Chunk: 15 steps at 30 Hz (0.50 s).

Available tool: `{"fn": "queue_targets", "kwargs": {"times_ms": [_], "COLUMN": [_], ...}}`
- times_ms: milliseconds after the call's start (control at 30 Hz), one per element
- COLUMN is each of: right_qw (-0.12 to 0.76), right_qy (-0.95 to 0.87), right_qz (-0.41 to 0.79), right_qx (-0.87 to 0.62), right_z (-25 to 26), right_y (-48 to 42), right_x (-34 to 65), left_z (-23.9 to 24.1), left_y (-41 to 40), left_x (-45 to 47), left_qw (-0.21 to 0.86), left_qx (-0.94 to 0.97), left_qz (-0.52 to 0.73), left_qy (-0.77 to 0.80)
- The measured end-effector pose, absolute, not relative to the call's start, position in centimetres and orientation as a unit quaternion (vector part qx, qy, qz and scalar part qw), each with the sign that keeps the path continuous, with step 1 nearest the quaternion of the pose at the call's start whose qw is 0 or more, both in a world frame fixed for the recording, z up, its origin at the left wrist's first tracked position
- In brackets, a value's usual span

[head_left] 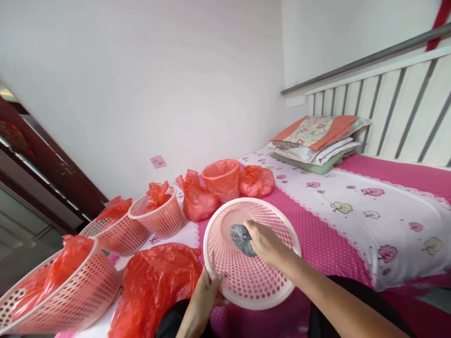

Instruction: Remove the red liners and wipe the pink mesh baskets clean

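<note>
Our right forearm crosses the pink basket, right hand clenching a grey wad inside it, left hand clasping its rim; we seem mid-wipe, with it unlined and a red-bagged basket beyond it.

Basket, centre: smooth perforated plastic, soft sheen. Grey wad inside: rough, matt. Red bag, lower left: thin glossy crinkled plastic. Bedsheet, right: matt printed cloth.
</note>
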State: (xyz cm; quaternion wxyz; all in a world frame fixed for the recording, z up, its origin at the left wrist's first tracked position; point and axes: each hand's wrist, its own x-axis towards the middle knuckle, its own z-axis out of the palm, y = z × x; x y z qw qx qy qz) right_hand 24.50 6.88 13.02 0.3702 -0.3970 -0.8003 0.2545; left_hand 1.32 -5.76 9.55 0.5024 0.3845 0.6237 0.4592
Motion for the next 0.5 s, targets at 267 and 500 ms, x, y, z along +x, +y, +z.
{"fn": "queue_targets", "kwargs": {"times_ms": [267,500], "right_qw": [0.381,0.366], "right_qy": [-0.712,-0.700], "right_qz": [0.378,0.440], "right_qx": [-0.452,-0.427], "right_z": [6.4,3.0], "right_y": [12.6,12.3], "right_x": [20.0,17.2], "left_z": [8.3,7.6], "left_y": [-4.6,-4.5], "left_x": [2.8,3.6], "left_qw": [0.477,0.487], "left_qx": [0.402,0.393], "left_qz": [0.448,0.460], "left_qy": [0.640,0.630]}}
